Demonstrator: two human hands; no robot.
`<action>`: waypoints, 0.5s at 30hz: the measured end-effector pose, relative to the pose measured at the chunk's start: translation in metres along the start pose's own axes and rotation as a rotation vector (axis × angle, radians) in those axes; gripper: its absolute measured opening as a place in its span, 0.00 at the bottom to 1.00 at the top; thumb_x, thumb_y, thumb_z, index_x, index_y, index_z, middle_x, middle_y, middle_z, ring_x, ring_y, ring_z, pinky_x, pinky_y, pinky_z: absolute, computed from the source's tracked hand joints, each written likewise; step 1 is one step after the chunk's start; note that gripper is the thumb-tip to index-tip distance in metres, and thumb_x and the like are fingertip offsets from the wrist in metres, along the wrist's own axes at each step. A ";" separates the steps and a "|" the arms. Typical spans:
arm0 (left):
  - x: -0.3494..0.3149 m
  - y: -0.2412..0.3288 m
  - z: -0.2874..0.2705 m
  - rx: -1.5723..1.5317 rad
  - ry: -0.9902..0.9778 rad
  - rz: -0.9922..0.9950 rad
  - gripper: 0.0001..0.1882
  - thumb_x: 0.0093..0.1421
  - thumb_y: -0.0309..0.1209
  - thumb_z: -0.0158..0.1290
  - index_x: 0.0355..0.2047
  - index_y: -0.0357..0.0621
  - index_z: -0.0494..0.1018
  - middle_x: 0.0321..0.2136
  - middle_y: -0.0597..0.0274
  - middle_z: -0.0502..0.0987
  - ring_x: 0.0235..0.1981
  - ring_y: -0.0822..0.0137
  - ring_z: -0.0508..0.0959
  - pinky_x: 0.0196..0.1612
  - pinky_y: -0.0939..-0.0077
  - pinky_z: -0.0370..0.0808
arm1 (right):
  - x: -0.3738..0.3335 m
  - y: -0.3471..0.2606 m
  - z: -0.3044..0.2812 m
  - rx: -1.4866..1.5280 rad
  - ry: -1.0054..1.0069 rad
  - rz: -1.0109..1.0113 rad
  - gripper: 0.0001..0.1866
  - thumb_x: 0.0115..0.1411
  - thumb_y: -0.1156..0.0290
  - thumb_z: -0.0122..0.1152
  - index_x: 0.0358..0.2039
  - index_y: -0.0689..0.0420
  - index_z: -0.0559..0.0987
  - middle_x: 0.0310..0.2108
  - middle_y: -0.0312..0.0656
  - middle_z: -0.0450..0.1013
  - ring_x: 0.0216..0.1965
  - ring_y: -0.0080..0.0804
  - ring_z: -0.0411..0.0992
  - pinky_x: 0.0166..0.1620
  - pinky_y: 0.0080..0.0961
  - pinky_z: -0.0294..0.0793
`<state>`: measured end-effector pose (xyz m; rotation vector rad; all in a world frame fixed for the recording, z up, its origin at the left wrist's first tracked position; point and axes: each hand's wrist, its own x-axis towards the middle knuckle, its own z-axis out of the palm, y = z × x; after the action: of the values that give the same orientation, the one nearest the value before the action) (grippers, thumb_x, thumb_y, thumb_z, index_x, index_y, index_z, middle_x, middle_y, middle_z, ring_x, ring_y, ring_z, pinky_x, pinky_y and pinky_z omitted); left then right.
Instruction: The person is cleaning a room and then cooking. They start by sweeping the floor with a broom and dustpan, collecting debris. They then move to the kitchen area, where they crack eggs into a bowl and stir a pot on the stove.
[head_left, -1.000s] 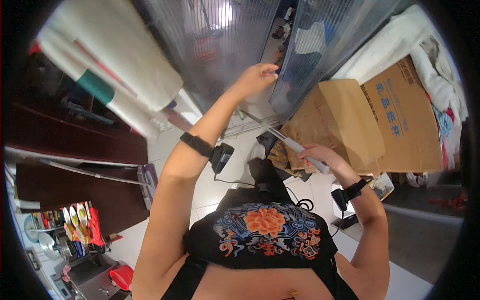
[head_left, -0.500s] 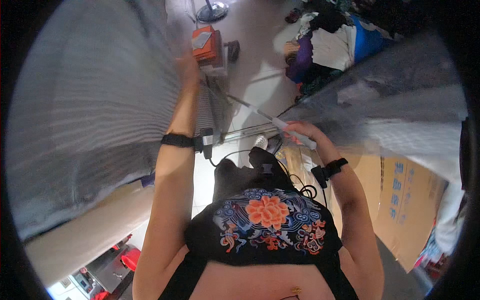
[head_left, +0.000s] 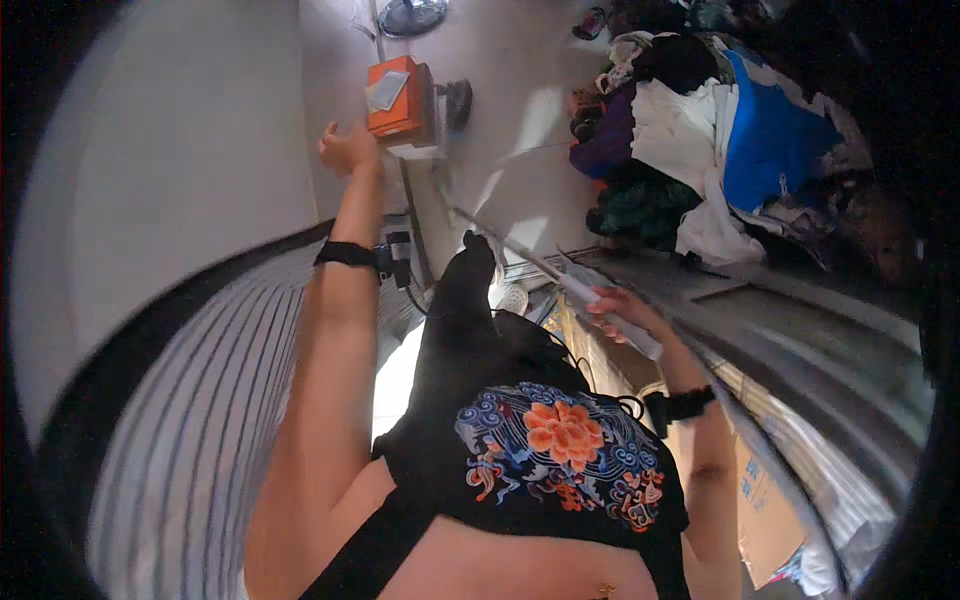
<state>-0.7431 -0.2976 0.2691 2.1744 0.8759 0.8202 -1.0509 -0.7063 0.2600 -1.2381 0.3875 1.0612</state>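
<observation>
My right hand [head_left: 625,315] is closed around the white-grey handle of a thin rod [head_left: 575,280], which slants forward and left over the floor. My left hand [head_left: 350,150] is stretched ahead with fingers loosely bent and apart, nothing visible in it. It is just left of an orange box [head_left: 392,95] with a pale slip on top. Below my left forearm spreads a sheer striped curtain [head_left: 215,360] with a dark border. On the right, another sheer curtain with a dark band [head_left: 760,300] sweeps past my right forearm.
A heap of clothes [head_left: 690,130], with white, blue and dark pieces, lies on the floor at far right. A round metal stand base [head_left: 412,15] is at the top. A cardboard box [head_left: 765,510] stands behind the right curtain. A pale wall or panel [head_left: 180,150] rises at left.
The curtains have swung back toward me on both sides, uncovering the left panel and more of the clothes heap. A black-clad leg has come forward. My right hand still grips the rod, slightly lower.
</observation>
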 end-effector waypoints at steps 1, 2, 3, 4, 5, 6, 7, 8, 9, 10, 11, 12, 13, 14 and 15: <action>0.024 -0.027 -0.021 0.026 0.029 0.029 0.24 0.46 0.42 0.57 0.43 0.44 0.72 0.46 0.50 0.72 0.51 0.52 0.68 0.51 0.59 0.65 | 0.017 0.002 0.017 -0.037 -0.055 -0.032 0.09 0.58 0.66 0.57 0.36 0.55 0.73 0.24 0.36 0.69 0.16 0.22 0.67 0.18 0.21 0.68; 0.037 -0.041 -0.013 0.020 -0.016 -0.002 0.24 0.47 0.41 0.57 0.43 0.44 0.72 0.45 0.50 0.72 0.49 0.53 0.70 0.50 0.61 0.66 | 0.018 -0.007 0.030 -0.022 -0.056 -0.049 0.09 0.58 0.66 0.57 0.37 0.55 0.73 0.24 0.36 0.69 0.17 0.22 0.67 0.18 0.20 0.68; 0.043 -0.063 -0.003 0.022 -0.041 -0.020 0.23 0.47 0.40 0.57 0.43 0.43 0.73 0.43 0.50 0.73 0.47 0.53 0.71 0.49 0.63 0.67 | 0.029 -0.011 0.033 0.035 -0.088 -0.059 0.10 0.58 0.66 0.57 0.38 0.55 0.72 0.24 0.36 0.69 0.17 0.21 0.67 0.18 0.19 0.67; 0.053 -0.098 -0.018 0.060 -0.008 -0.041 0.22 0.47 0.39 0.57 0.42 0.42 0.73 0.41 0.50 0.74 0.45 0.54 0.73 0.49 0.64 0.68 | 0.057 -0.008 0.034 0.114 -0.187 -0.052 0.10 0.58 0.66 0.57 0.39 0.55 0.72 0.24 0.36 0.69 0.17 0.21 0.67 0.17 0.18 0.67; 0.046 -0.088 -0.001 -0.073 -0.092 -0.125 0.22 0.48 0.38 0.57 0.42 0.42 0.73 0.40 0.50 0.75 0.44 0.55 0.74 0.48 0.65 0.69 | 0.057 -0.019 0.022 0.227 -0.185 -0.039 0.11 0.58 0.67 0.57 0.40 0.55 0.72 0.24 0.36 0.69 0.17 0.21 0.67 0.17 0.16 0.67; 0.047 -0.087 -0.005 -0.190 -0.154 -0.206 0.21 0.48 0.37 0.56 0.42 0.41 0.72 0.40 0.51 0.75 0.42 0.56 0.74 0.47 0.65 0.70 | 0.064 -0.022 0.012 0.349 -0.203 -0.019 0.11 0.58 0.67 0.57 0.41 0.55 0.71 0.24 0.36 0.69 0.17 0.20 0.67 0.17 0.15 0.66; 0.048 -0.086 -0.010 -0.307 -0.213 -0.288 0.20 0.49 0.36 0.56 0.42 0.41 0.72 0.39 0.51 0.75 0.41 0.57 0.75 0.46 0.66 0.71 | 0.066 -0.025 -0.003 0.457 -0.222 0.004 0.12 0.58 0.67 0.56 0.41 0.55 0.71 0.24 0.36 0.69 0.17 0.20 0.67 0.16 0.14 0.66; 0.056 -0.098 -0.030 -0.167 -0.189 -0.220 0.19 0.50 0.35 0.55 0.42 0.40 0.72 0.39 0.52 0.75 0.40 0.59 0.75 0.45 0.67 0.71 | 0.068 -0.026 -0.011 0.528 -0.265 0.029 0.13 0.58 0.67 0.56 0.42 0.55 0.71 0.24 0.36 0.69 0.17 0.19 0.67 0.16 0.13 0.65; 0.058 -0.108 -0.040 -0.031 -0.186 -0.154 0.18 0.50 0.33 0.55 0.42 0.40 0.72 0.38 0.53 0.75 0.40 0.61 0.75 0.44 0.69 0.71 | 0.064 -0.024 -0.023 0.589 -0.278 0.050 0.13 0.58 0.67 0.56 0.43 0.55 0.70 0.24 0.36 0.69 0.17 0.19 0.67 0.16 0.12 0.65; 0.058 -0.117 -0.048 0.104 -0.182 -0.087 0.17 0.51 0.32 0.54 0.42 0.40 0.72 0.38 0.54 0.75 0.39 0.63 0.75 0.43 0.70 0.72 | 0.060 -0.023 -0.035 0.587 -0.269 0.067 0.14 0.58 0.67 0.56 0.44 0.55 0.70 0.24 0.36 0.69 0.17 0.18 0.67 0.16 0.11 0.65; 0.049 -0.118 -0.052 0.002 -0.199 -0.144 0.17 0.52 0.31 0.53 0.42 0.40 0.72 0.38 0.55 0.75 0.39 0.64 0.75 0.43 0.71 0.72 | 0.052 -0.019 -0.047 0.580 -0.245 0.075 0.15 0.58 0.67 0.56 0.45 0.55 0.70 0.24 0.36 0.69 0.17 0.18 0.67 0.15 0.10 0.64; 0.041 -0.118 -0.062 -0.093 -0.207 -0.204 0.16 0.52 0.30 0.53 0.42 0.39 0.72 0.38 0.56 0.75 0.39 0.66 0.75 0.43 0.72 0.71 | 0.049 -0.017 -0.056 0.550 -0.206 0.086 0.16 0.58 0.67 0.56 0.46 0.55 0.69 0.24 0.36 0.69 0.17 0.17 0.67 0.15 0.10 0.64; 0.035 -0.118 -0.069 -0.189 -0.213 -0.263 0.16 0.53 0.30 0.52 0.42 0.39 0.72 0.38 0.57 0.75 0.39 0.67 0.74 0.43 0.73 0.71 | 0.045 -0.014 -0.065 0.519 -0.168 0.097 0.16 0.58 0.67 0.56 0.47 0.55 0.68 0.24 0.36 0.69 0.17 0.17 0.66 0.15 0.10 0.65; 0.036 -0.124 -0.078 -0.183 -0.219 -0.287 0.15 0.54 0.29 0.52 0.42 0.39 0.72 0.38 0.58 0.75 0.39 0.68 0.74 0.43 0.74 0.71 | 0.040 -0.015 -0.069 0.481 -0.137 0.108 0.17 0.59 0.67 0.56 0.47 0.55 0.67 0.24 0.36 0.69 0.17 0.17 0.66 0.15 0.10 0.65; 0.039 -0.135 -0.086 -0.171 -0.221 -0.311 0.15 0.54 0.29 0.51 0.43 0.39 0.72 0.38 0.58 0.75 0.39 0.68 0.74 0.43 0.74 0.71 | 0.040 -0.015 -0.064 0.452 0.078 0.089 0.17 0.59 0.65 0.56 0.47 0.54 0.67 0.23 0.36 0.69 0.16 0.16 0.65 0.15 0.10 0.64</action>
<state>-0.8309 -0.1633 0.2312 1.8756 0.9603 0.4736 -1.0005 -0.7451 0.2169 -0.8645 0.7063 0.9362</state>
